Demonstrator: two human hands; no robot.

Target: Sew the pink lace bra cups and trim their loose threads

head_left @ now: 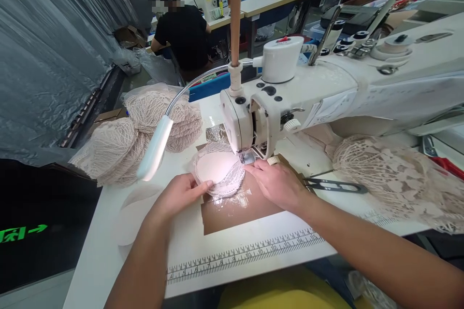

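Evidently the relation that counts is between the rim of the lace-trimmed bra cup (216, 167) and the presser foot (247, 158); the cup lies ahead of and between the two hands, on the brown sheet (232, 219) fixed to the table (195, 258), with its right edge right beside the foot of the sewing machine (232, 123); its outline is close to round, so no clear long axis can be made out. The left hand (186, 194) has its lower left rim, thumb laid on top and the other fingers partly hidden behind; the right hand (277, 181) is the nearer to the foot, fingers drawn together and reaching leftward, tips at the cup's lace edge; whether they pinch the lace or only press it flat I cannot tell. Stacked lace cups (163, 123) sit at the far left of the table; a lace pile (384, 174) lies on the right, with black thread snips (337, 186) between it and the right hand.
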